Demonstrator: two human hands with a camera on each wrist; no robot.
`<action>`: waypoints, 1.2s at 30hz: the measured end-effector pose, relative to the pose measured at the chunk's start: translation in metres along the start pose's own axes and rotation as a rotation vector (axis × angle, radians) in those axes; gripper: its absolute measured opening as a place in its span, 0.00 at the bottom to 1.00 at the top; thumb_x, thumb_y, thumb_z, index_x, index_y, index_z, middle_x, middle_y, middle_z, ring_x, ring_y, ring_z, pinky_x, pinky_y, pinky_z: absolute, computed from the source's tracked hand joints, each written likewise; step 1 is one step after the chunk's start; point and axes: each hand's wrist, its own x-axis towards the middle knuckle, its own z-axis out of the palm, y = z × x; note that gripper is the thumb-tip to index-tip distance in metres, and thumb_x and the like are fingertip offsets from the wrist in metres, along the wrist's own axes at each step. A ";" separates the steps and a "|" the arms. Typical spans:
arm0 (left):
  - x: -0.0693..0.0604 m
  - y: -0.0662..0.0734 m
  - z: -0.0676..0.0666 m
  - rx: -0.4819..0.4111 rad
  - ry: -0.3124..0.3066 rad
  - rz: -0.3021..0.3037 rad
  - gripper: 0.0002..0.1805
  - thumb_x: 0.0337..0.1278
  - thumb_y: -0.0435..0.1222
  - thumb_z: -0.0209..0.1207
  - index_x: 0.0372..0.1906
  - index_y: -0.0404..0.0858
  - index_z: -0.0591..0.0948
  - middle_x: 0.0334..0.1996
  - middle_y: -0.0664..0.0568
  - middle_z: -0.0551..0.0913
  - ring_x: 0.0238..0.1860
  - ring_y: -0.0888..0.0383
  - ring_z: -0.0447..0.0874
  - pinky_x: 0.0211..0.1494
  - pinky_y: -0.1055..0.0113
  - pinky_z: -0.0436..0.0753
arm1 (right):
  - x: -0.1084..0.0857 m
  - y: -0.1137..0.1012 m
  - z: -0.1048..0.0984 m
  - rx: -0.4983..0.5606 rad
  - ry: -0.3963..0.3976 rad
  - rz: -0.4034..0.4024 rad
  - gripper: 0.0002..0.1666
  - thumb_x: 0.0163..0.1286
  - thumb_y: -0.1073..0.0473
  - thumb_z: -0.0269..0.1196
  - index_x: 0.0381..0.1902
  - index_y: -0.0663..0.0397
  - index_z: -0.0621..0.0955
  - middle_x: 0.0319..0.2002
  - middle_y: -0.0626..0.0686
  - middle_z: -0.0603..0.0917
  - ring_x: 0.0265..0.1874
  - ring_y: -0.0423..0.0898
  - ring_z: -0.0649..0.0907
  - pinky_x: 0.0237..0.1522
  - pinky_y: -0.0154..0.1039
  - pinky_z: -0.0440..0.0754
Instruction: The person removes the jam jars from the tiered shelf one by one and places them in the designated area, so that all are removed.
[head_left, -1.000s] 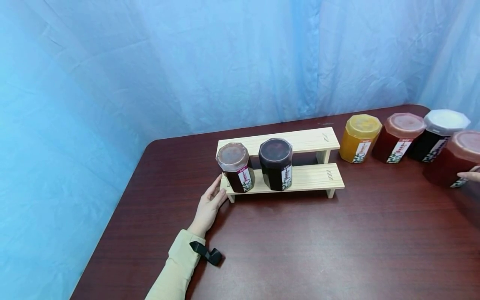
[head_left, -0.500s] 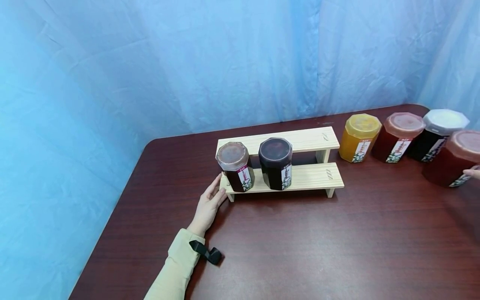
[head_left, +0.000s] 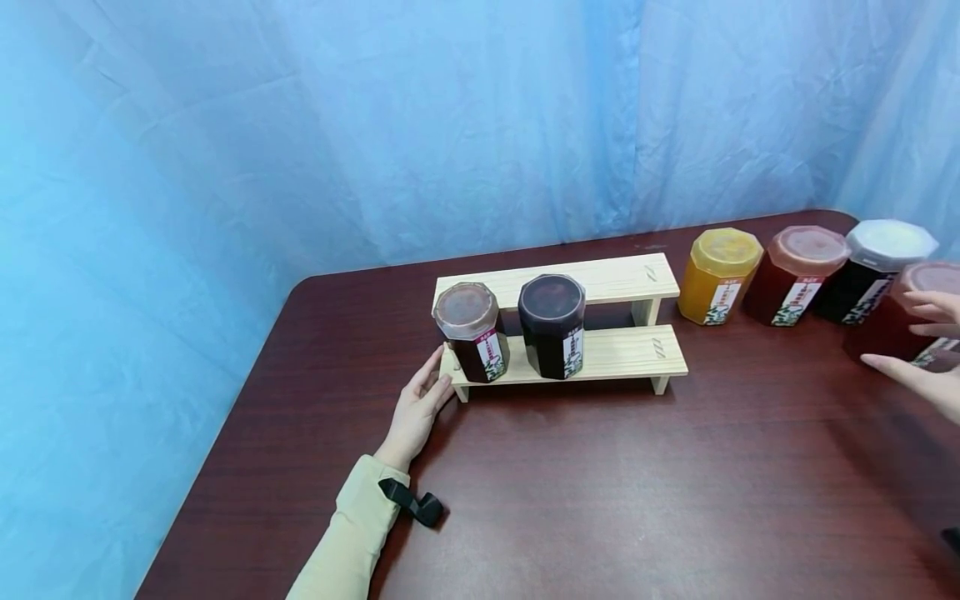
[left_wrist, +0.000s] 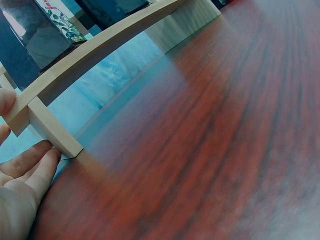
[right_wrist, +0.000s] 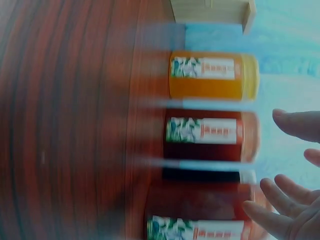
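Observation:
My left hand (head_left: 415, 412) touches the left end of the light wooden two-tier stand (head_left: 622, 354) with relaxed fingers. In the left wrist view its fingers (left_wrist: 42, 170) meet the foot of the stand's leg (left_wrist: 54, 127). On the lower tier stand two lidded jars, a dark brown one (head_left: 467, 333) and a nearly black one (head_left: 551, 329). At the right edge my right hand (head_left: 933, 387) is spread in front of a dark red jar (head_left: 877, 325); thumb and fingers are apart. The right wrist view shows that hand (right_wrist: 295, 215) near the lids, gripping nothing.
Right of the stand, a yellow jar (head_left: 720, 275), a red jar (head_left: 798, 275) and a black jar with a white lid (head_left: 888, 242) stand in a row. All are on a dark reddish table (head_left: 600, 483). A blue cloth (head_left: 450, 125) hangs behind.
My right hand has come further into view from the right edge, its fingers now spread before the dark red jar. The left hand, the stand and the jars have stayed put.

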 end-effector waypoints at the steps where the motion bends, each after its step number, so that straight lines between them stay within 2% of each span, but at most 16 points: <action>1: 0.000 0.000 0.000 0.001 -0.001 0.001 0.30 0.69 0.31 0.48 0.73 0.40 0.58 0.66 0.35 0.65 0.54 0.67 0.74 0.58 0.71 0.74 | -0.002 -0.013 0.000 -0.038 -0.028 0.021 0.49 0.55 0.62 0.71 0.70 0.31 0.62 0.66 0.46 0.68 0.48 0.12 0.60 0.49 0.10 0.55; 2: 0.000 0.000 0.000 -0.002 -0.002 0.002 0.30 0.69 0.31 0.48 0.73 0.40 0.58 0.65 0.35 0.65 0.54 0.67 0.75 0.58 0.71 0.74 | -0.002 -0.024 0.000 -0.063 -0.071 0.034 0.50 0.53 0.64 0.72 0.71 0.35 0.62 0.66 0.53 0.68 0.51 0.17 0.63 0.55 0.15 0.59; 3: -0.001 0.000 0.000 -0.010 0.001 0.001 0.29 0.69 0.31 0.48 0.73 0.40 0.58 0.64 0.35 0.66 0.53 0.67 0.75 0.58 0.71 0.74 | -0.002 -0.034 0.001 -0.062 -0.097 0.018 0.50 0.52 0.62 0.73 0.70 0.37 0.63 0.64 0.55 0.70 0.50 0.21 0.67 0.53 0.12 0.58; 6: -0.001 0.000 0.000 -0.013 -0.001 0.005 0.30 0.69 0.31 0.49 0.73 0.40 0.58 0.61 0.34 0.69 0.52 0.67 0.76 0.58 0.71 0.74 | -0.001 -0.079 -0.002 -0.040 -0.179 -0.026 0.47 0.48 0.64 0.75 0.66 0.57 0.67 0.55 0.71 0.71 0.47 0.22 0.66 0.52 0.09 0.55; 8: -0.001 0.001 0.001 -0.018 0.002 0.006 0.30 0.68 0.31 0.49 0.73 0.40 0.59 0.60 0.35 0.69 0.52 0.67 0.77 0.57 0.71 0.75 | 0.000 -0.108 -0.005 -0.008 -0.222 -0.051 0.45 0.45 0.65 0.76 0.61 0.67 0.69 0.51 0.73 0.72 0.44 0.23 0.67 0.49 0.07 0.56; 9: 0.000 0.001 0.001 -0.019 0.003 0.007 0.29 0.68 0.30 0.49 0.73 0.40 0.59 0.60 0.35 0.70 0.52 0.67 0.77 0.57 0.72 0.75 | 0.000 -0.117 -0.005 -0.015 -0.231 -0.059 0.44 0.44 0.65 0.76 0.59 0.68 0.70 0.50 0.72 0.73 0.43 0.22 0.67 0.40 0.05 0.55; 10: 0.000 0.001 0.001 -0.019 0.004 0.007 0.29 0.68 0.30 0.49 0.72 0.40 0.59 0.60 0.35 0.70 0.51 0.67 0.77 0.57 0.72 0.75 | 0.000 -0.126 -0.005 -0.027 -0.245 -0.063 0.43 0.43 0.64 0.77 0.57 0.68 0.70 0.49 0.72 0.73 0.43 0.22 0.69 0.43 0.09 0.63; 12: 0.000 0.001 0.001 -0.017 0.005 0.009 0.29 0.68 0.30 0.49 0.72 0.40 0.59 0.61 0.35 0.69 0.52 0.67 0.76 0.57 0.72 0.75 | 0.001 -0.139 -0.003 -0.056 -0.267 -0.089 0.43 0.40 0.63 0.78 0.55 0.68 0.72 0.48 0.71 0.74 0.44 0.38 0.76 0.41 0.19 0.73; 15: 0.000 0.000 0.000 -0.014 0.010 0.003 0.29 0.68 0.31 0.49 0.72 0.40 0.59 0.62 0.35 0.68 0.52 0.67 0.76 0.57 0.72 0.75 | 0.001 -0.148 0.003 -0.096 -0.287 -0.135 0.44 0.39 0.60 0.79 0.54 0.65 0.74 0.47 0.67 0.76 0.42 0.60 0.75 0.37 0.24 0.74; 16: 0.000 0.000 0.000 -0.012 0.011 0.001 0.30 0.68 0.31 0.49 0.73 0.40 0.59 0.63 0.35 0.67 0.53 0.67 0.75 0.57 0.72 0.75 | 0.001 -0.150 0.006 -0.085 -0.286 -0.153 0.44 0.38 0.60 0.79 0.55 0.63 0.74 0.47 0.66 0.76 0.43 0.56 0.76 0.39 0.20 0.73; 17: 0.000 0.000 0.000 -0.003 0.007 0.003 0.30 0.69 0.31 0.49 0.73 0.39 0.58 0.63 0.35 0.67 0.53 0.67 0.75 0.58 0.72 0.74 | 0.001 -0.151 0.009 -0.081 -0.286 -0.172 0.44 0.38 0.60 0.80 0.55 0.61 0.74 0.46 0.65 0.77 0.42 0.54 0.75 0.37 0.14 0.67; 19: 0.000 0.000 0.000 -0.007 0.010 -0.004 0.30 0.68 0.31 0.49 0.73 0.40 0.58 0.63 0.36 0.67 0.53 0.67 0.75 0.58 0.71 0.74 | 0.001 -0.155 0.015 -0.057 -0.289 -0.190 0.43 0.38 0.60 0.79 0.55 0.58 0.75 0.47 0.63 0.77 0.43 0.46 0.74 0.38 0.09 0.58; 25: -0.001 0.000 0.001 -0.023 0.010 -0.006 0.29 0.68 0.30 0.48 0.72 0.41 0.60 0.63 0.36 0.68 0.52 0.68 0.76 0.57 0.72 0.74 | 0.000 -0.170 0.028 0.015 -0.303 -0.212 0.42 0.41 0.60 0.78 0.56 0.56 0.75 0.48 0.60 0.79 0.42 0.20 0.66 0.41 0.09 0.58; 29: 0.000 0.001 0.001 -0.036 0.004 0.000 0.29 0.68 0.29 0.48 0.72 0.40 0.59 0.63 0.35 0.67 0.52 0.68 0.76 0.57 0.72 0.75 | 0.000 -0.177 0.034 0.052 -0.317 -0.211 0.42 0.41 0.60 0.79 0.57 0.56 0.74 0.49 0.60 0.79 0.42 0.18 0.66 0.42 0.08 0.58; 33: 0.000 0.000 0.001 -0.035 -0.005 0.011 0.30 0.68 0.29 0.49 0.73 0.39 0.58 0.65 0.34 0.65 0.53 0.68 0.75 0.57 0.72 0.75 | 0.001 -0.185 0.038 0.059 -0.329 -0.200 0.43 0.42 0.57 0.79 0.58 0.54 0.74 0.49 0.59 0.79 0.44 0.34 0.75 0.43 0.10 0.59; 36: 0.000 0.000 0.001 -0.030 -0.002 0.013 0.30 0.68 0.30 0.49 0.73 0.39 0.58 0.65 0.35 0.66 0.53 0.67 0.75 0.57 0.72 0.75 | 0.002 -0.192 0.043 0.075 -0.343 -0.211 0.44 0.43 0.57 0.78 0.59 0.54 0.73 0.50 0.59 0.79 0.45 0.45 0.76 0.43 0.11 0.61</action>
